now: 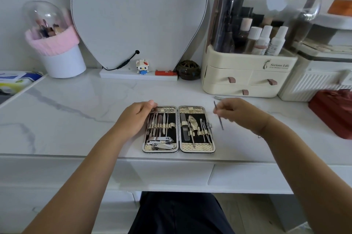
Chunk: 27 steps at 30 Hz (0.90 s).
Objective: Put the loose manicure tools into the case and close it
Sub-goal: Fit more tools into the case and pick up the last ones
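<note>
The manicure case (179, 149) lies open and flat on the marble table near its front edge, both halves lined with gold straps that hold several metal tools. My left hand (136, 114) rests on the case's upper left corner, fingers curled over its edge. Just right of the case, my right hand (238, 112) pinches a thin dark metal tool (219, 116), held slightly above the table and blurred. Another small loose metal tool (217, 97) lies on the table behind my right hand.
A cream cosmetics organiser (245, 79) with drawers stands at the back right, a red pouch (333, 112) at the far right. A mirror (137, 14), a small figurine (142, 66) and a pink-rimmed brush holder (57, 47) line the back.
</note>
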Each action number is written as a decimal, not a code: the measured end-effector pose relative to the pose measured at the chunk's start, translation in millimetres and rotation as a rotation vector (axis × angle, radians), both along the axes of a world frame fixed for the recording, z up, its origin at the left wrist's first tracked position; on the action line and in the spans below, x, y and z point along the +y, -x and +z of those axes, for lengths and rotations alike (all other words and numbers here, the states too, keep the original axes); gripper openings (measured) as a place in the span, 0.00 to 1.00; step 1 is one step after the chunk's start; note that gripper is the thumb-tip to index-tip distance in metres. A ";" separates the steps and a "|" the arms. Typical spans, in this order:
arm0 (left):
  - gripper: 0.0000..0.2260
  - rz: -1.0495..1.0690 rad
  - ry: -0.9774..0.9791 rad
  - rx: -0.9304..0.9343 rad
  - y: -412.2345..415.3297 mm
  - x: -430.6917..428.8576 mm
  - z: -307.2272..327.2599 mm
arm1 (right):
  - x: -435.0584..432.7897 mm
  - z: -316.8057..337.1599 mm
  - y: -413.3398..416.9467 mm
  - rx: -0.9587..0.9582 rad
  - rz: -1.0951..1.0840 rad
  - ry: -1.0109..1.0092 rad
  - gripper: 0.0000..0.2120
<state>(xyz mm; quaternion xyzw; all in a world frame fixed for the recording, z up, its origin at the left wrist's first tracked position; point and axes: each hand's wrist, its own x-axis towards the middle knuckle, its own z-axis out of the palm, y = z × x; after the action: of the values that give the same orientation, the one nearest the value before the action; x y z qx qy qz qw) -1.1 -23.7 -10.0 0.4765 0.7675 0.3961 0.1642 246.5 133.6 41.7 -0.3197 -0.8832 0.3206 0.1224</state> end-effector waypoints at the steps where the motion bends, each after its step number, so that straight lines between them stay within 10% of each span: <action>1: 0.21 0.001 -0.001 -0.001 0.2 0.1 -0.2 | -2.6 1.5 10.4 0.096 0.005 0.121 0.07; 8: 0.20 0.014 -0.007 -0.041 2.0 1.0 -1.7 | -26.7 -7.6 90.1 0.356 -0.041 0.558 0.09; 27: 0.20 0.014 -0.021 -0.014 2.2 0.8 -2.0 | -22.3 -24.2 119.3 0.141 -0.026 0.005 0.05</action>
<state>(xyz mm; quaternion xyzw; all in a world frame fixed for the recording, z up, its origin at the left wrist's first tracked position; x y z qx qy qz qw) -3.3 -22.9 -12.0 0.4699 0.7655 0.4086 0.1618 127.2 111.2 17.5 -0.3079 -0.8673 0.3431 0.1876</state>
